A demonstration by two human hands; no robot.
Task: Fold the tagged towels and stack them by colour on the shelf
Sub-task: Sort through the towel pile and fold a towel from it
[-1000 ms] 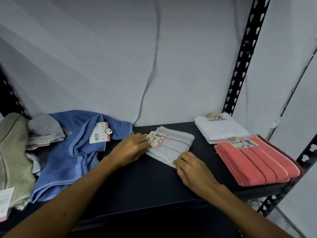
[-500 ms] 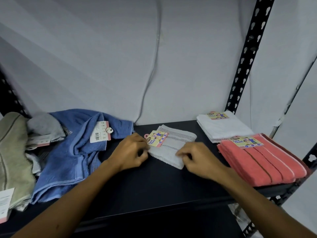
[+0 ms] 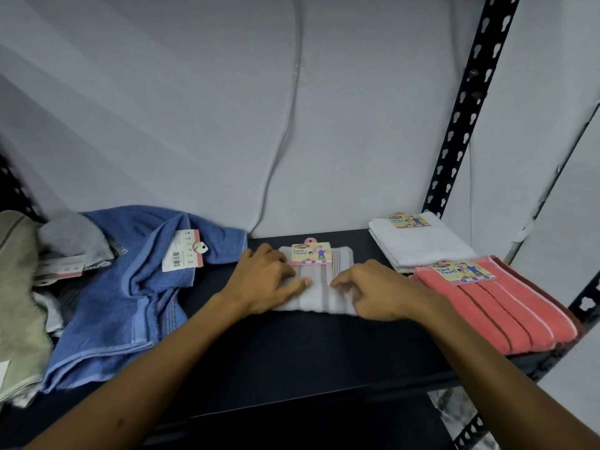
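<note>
Olive-beige towel (image 3: pixel 18 287) heaped at far left edge of black shelf (image 3: pixel 292 358), partly cropped. Grey towel (image 3: pixel 73 237) bunched just right of it, toward the back, pink-edged tag below. Blue towel (image 3: pixel 130 287) next, unfolded and crumpled, spilling toward near edge, white barcode tag (image 3: pixel 182 251) lying on top.

Mid-shelf: left hand (image 3: pixel 266 284), forearm coming up from lower left, palm down on left part of striped white towel (image 3: pixel 319 287). Fingers straight to loosely extended, index pointing right along the cloth, pressing flat, nothing pinched. Striped white towel folded into small rectangle, lying flat near shelf centre toward the back, thin dark stripes running near-far, yellow-pink face towel label (image 3: pixel 311 254) on its far edge.

Right hand (image 3: pixel 380 292), forearm entering from lower right, palm down on right part of same towel. Fingers slightly bent, tips resting on the cloth and pointing left toward the left index tip; tips close, not touching. No visible grip, just pressing.

Right of hands: folded plain white towel (image 3: pixel 418 243) at far right back, label on top. Folded coral towel (image 3: pixel 493 303) in front of it, touching or overlapping its near edge, label on far end, pale and dark stripes running lengthwise. Black perforated upright (image 3: pixel 464 102) behind at right; grey cable (image 3: pixel 282 141) down pale wall (image 3: pixel 146 108).
</note>
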